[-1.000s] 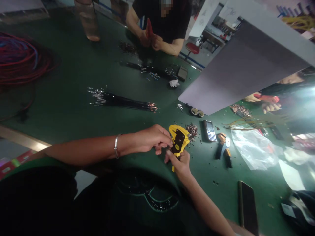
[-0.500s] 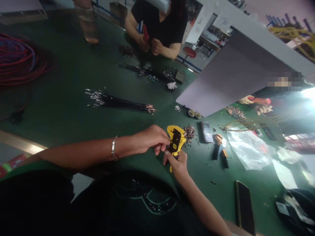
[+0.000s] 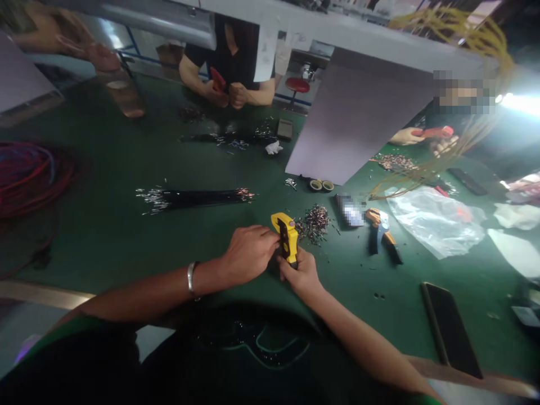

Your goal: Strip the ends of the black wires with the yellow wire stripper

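Note:
My right hand [image 3: 300, 271] is wrapped round the handle of a yellow and black hand tool [image 3: 287, 242], which stands upright over the green table. My left hand [image 3: 252, 253] is closed, its fingertips against the left side of the tool; whatever they pinch is too small or hidden to make out. Just right of the tool lies a pile of small metal pieces [image 3: 316, 222]. A bundle of black wires [image 3: 198, 197], with silvery tips on the left and coppery ends on the right, rests on the table beyond my left hand.
Two tape rolls [image 3: 321, 185], orange-handled pliers [image 3: 382, 233], a plastic bag [image 3: 436, 219] and a phone [image 3: 450, 329] lie rightward. A grey panel [image 3: 341, 112] stands ahead. Red and blue wire coils [image 3: 29, 177] lie left. Across the table, people hold red tools.
The camera view has turned and shifted. My left hand has turned so that its back shows more, still at the tool. The yellow tool is now seen more edge-on in my right hand.

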Action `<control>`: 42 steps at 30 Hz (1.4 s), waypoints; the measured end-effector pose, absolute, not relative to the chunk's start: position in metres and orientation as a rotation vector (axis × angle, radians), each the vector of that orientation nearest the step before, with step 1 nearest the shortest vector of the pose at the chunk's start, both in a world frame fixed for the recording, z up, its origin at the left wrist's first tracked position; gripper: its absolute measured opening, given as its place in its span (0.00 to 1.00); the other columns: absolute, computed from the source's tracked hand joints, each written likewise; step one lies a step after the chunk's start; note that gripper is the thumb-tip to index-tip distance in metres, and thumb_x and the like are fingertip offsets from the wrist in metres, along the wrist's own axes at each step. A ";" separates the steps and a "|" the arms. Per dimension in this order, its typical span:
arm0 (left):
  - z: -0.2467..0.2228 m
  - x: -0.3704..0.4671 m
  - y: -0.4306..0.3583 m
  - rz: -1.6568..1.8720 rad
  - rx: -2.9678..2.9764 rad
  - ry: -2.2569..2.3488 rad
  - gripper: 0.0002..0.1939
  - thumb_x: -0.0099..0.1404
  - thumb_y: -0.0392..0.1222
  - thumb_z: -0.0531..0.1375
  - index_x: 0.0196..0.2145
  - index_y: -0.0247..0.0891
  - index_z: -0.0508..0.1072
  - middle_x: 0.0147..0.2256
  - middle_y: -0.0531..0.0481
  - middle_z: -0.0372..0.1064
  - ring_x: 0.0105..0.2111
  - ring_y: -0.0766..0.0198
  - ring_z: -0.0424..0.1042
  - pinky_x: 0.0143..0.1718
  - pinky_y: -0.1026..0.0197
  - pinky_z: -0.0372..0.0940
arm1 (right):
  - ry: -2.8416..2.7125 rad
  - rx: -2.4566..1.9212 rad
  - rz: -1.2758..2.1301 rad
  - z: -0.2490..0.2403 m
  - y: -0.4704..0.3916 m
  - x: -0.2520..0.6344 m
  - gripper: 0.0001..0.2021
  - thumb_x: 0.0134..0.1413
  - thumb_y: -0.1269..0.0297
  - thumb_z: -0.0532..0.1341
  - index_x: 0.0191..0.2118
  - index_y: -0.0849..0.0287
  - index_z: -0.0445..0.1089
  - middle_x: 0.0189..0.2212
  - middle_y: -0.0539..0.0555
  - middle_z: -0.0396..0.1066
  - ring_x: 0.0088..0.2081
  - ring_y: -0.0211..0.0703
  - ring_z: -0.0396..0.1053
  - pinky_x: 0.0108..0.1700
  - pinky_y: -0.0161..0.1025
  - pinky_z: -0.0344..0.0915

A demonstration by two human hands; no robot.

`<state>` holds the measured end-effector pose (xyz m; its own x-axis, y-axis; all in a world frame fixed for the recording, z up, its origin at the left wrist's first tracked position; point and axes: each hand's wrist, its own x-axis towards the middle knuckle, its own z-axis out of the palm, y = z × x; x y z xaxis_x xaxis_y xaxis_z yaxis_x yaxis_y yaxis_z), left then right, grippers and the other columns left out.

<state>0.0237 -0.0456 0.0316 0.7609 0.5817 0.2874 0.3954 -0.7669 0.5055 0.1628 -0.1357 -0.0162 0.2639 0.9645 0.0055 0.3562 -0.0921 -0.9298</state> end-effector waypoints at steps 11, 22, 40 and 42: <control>0.041 0.023 -0.051 0.608 1.915 0.797 0.12 0.57 0.34 0.54 0.17 0.36 0.63 0.16 0.56 0.60 0.18 0.71 0.58 0.21 0.67 0.54 | -1.669 -1.584 0.079 -0.023 -0.135 0.171 0.03 0.46 0.67 0.53 0.27 0.56 0.56 0.17 0.47 0.60 0.19 0.38 0.58 0.25 0.35 0.55; 0.042 0.023 -0.057 0.585 1.459 0.816 0.02 0.45 0.34 0.57 0.18 0.37 0.65 0.15 0.57 0.58 0.19 0.71 0.59 0.19 0.69 0.55 | -1.891 -1.581 -0.144 -0.020 -0.135 0.180 0.02 0.48 0.69 0.53 0.27 0.58 0.59 0.20 0.52 0.62 0.22 0.40 0.58 0.26 0.38 0.51; 0.037 0.015 -0.053 0.570 1.588 0.798 0.06 0.46 0.37 0.64 0.25 0.35 0.75 0.24 0.51 0.73 0.24 0.66 0.68 0.21 0.67 0.61 | -1.994 -1.525 -0.187 -0.015 -0.133 0.189 0.02 0.47 0.69 0.54 0.27 0.59 0.61 0.22 0.54 0.65 0.24 0.42 0.60 0.27 0.39 0.52; 0.038 0.015 -0.052 0.572 1.598 0.798 0.07 0.47 0.38 0.65 0.26 0.35 0.76 0.25 0.50 0.74 0.25 0.66 0.69 0.22 0.67 0.62 | -1.999 -1.516 -0.185 -0.014 -0.132 0.189 0.01 0.47 0.70 0.54 0.27 0.59 0.61 0.22 0.54 0.66 0.24 0.42 0.60 0.27 0.38 0.52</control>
